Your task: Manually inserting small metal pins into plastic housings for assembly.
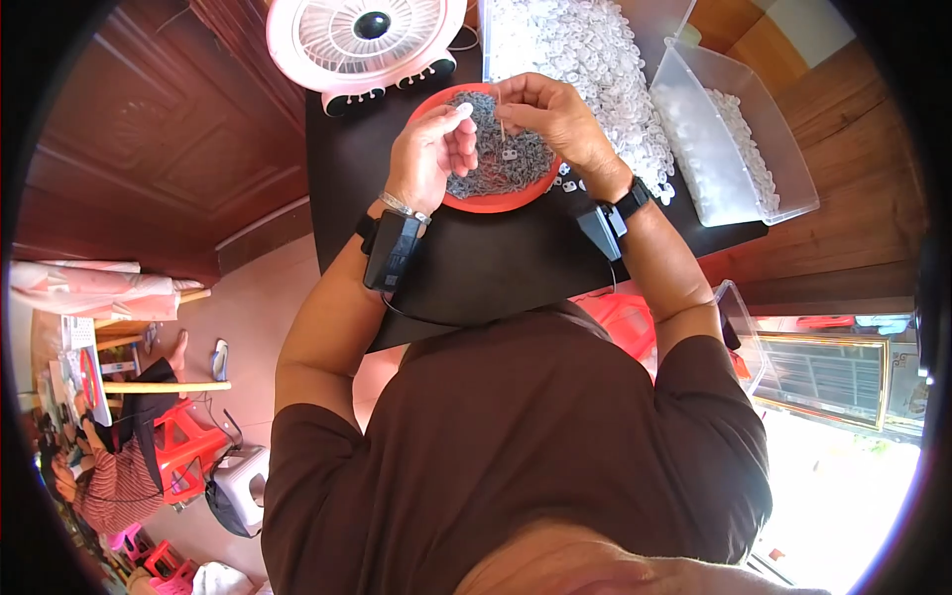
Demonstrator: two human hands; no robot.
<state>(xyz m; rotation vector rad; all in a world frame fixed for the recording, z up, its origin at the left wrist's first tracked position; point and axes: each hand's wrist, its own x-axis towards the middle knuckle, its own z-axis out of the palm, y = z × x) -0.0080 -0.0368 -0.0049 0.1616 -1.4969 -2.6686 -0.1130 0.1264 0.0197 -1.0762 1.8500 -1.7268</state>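
Over a red round bowl (488,204) on the black table, both of my hands work close together. Small grey metal-looking pieces (491,178) in a tangled heap fill the bowl. My left hand (428,154) is at the bowl's left side, its fingers curled and thumb against the index finger; what they hold is too small to name. At the far right of the bowl, my right hand (548,114) pinches a thin pale strip (502,131) pointing downward. Just below the strip is a small white plastic piece with holes (510,155); whether they are joined I cannot tell.
A large heap of white plastic pieces (585,89) spreads right of the bowl, some spilling onto the black table (486,268). A clear plastic bin (788,188) stands at the right edge. The pink fan (367,45) is at far left. Another person sits at lower left.
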